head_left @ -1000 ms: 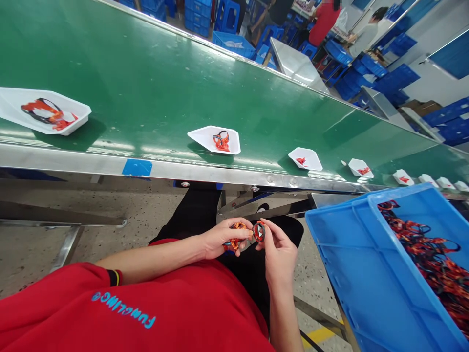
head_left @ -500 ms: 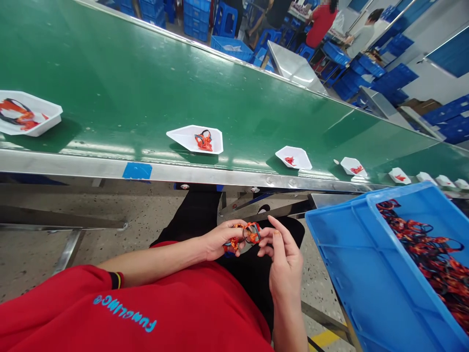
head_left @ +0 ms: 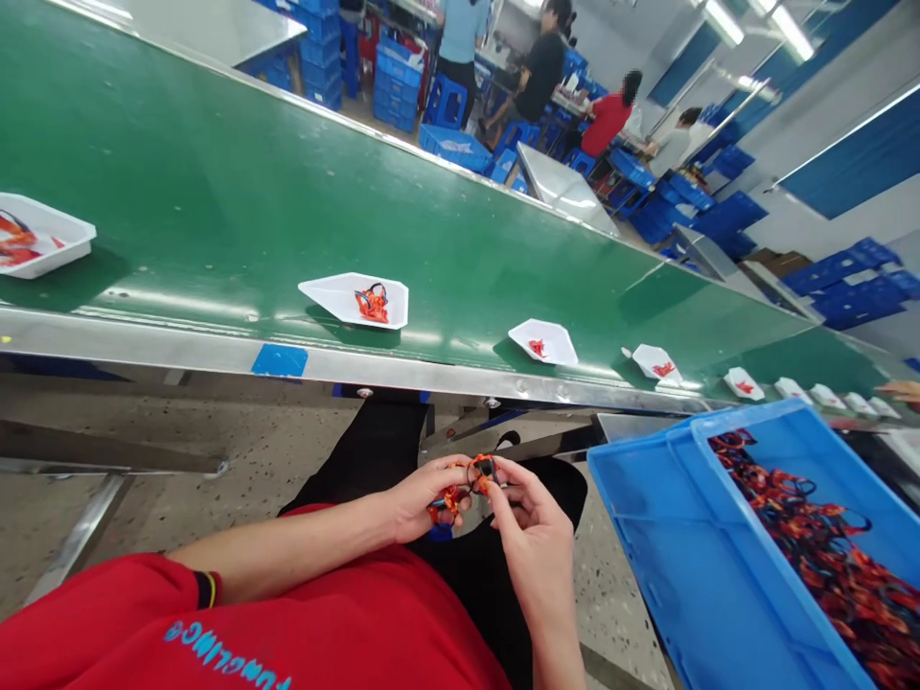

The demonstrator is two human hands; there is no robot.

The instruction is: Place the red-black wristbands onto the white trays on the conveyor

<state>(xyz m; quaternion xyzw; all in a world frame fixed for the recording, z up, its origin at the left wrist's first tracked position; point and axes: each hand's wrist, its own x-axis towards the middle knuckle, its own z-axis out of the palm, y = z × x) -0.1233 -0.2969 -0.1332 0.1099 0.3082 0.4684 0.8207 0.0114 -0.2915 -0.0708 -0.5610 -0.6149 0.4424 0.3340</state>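
The thumb and fingers of your right hand (head_left: 538,527) pinch one side of a small orange-and-black loop (head_left: 480,468), and the fingertips of your left hand (head_left: 421,498) meet its other side. Your left fingers also curl around a cluster of orange pieces (head_left: 449,500), partly hidden in the palm. Your hands sit close together over your black trousers (head_left: 388,436), with the loop between them.

To your right is a blue plastic crate (head_left: 661,517), and inside it lies a heap of red-orange and black loops (head_left: 819,546). Ahead of your knees runs a metal rail (head_left: 431,379), with a blue patch (head_left: 280,360) on it left of your legs. Beyond, on the green conveyor belt (head_left: 230,211), a white tray (head_left: 331,291) carries an orange piece with a dark loop; the next one rightward, a second white tray (head_left: 561,348), holds a small red piece. Across the belt, a person in red (head_left: 605,125) sits near blue bins.
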